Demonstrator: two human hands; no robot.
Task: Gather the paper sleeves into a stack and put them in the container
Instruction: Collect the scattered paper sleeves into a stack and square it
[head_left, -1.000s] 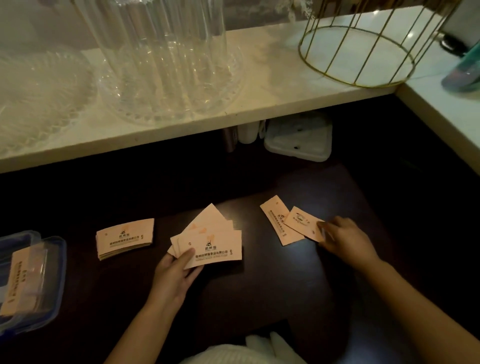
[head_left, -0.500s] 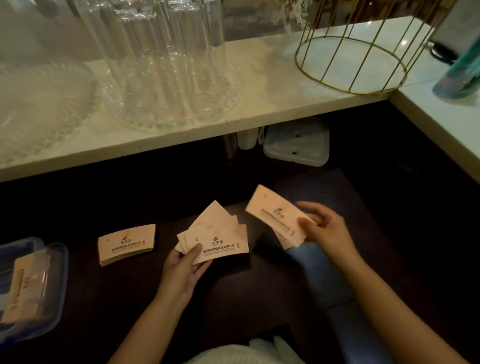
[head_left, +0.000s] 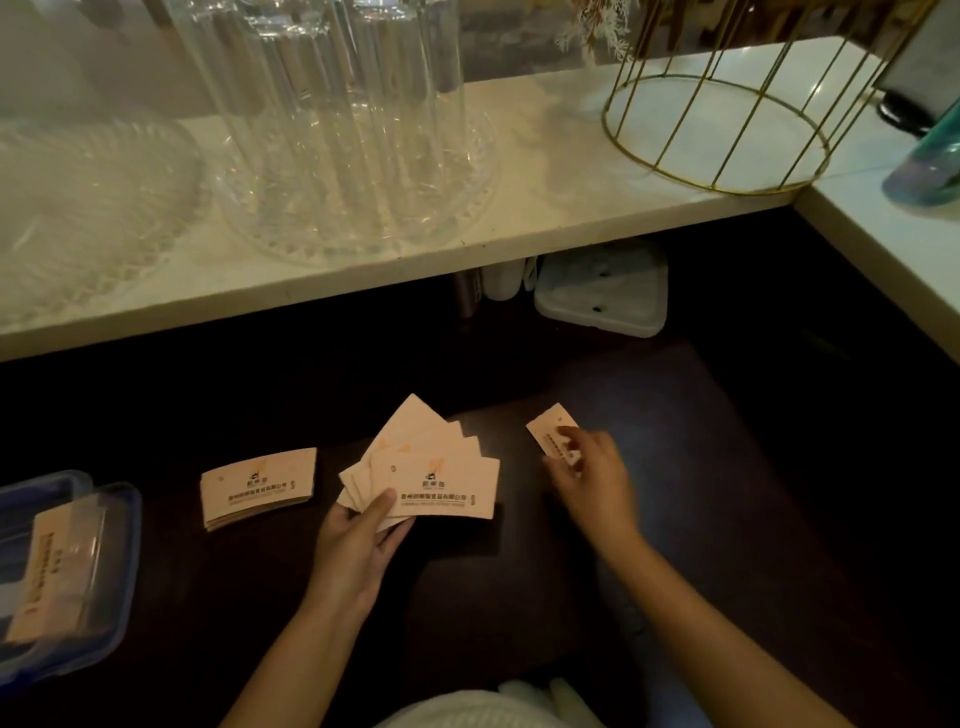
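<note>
Hands gathering paper sleeves on a dark desk

Left hand (head_left: 358, 545) sits near the middle of the desk (head_left: 519, 597), its grip closed on a fan of sleeves (head_left: 431, 473). The thumb lies on top of the front sleeve and the fingers are underneath. The fan spreads up and to the right, pale peach with dark print along the lower edge of the front piece.

Right hand (head_left: 592, 478) reaches to the right of the fan. Its fingertips rest on a single sleeve (head_left: 548, 428) that lies tilted on the desk. Whether the grip has closed on this sleeve or only presses it cannot be told, since the hand is blurred and covers the sleeve's lower part.

A small stack (head_left: 258, 487) of sleeves lies flat on the desk to the left of the fan, apart from both hands.

At the desk's left edge stands a clear container (head_left: 117, 571) with a blue rim. More sleeves (head_left: 44, 577) sit inside it, on edge and leaning.

A white shelf (head_left: 545, 208) runs along the back, above the desk. On it are clear glass dishes (head_left: 353, 208) and a gold wire basket (head_left: 727, 119). A white lidded box (head_left: 602, 291) sits in the shadow under the shelf.
</note>
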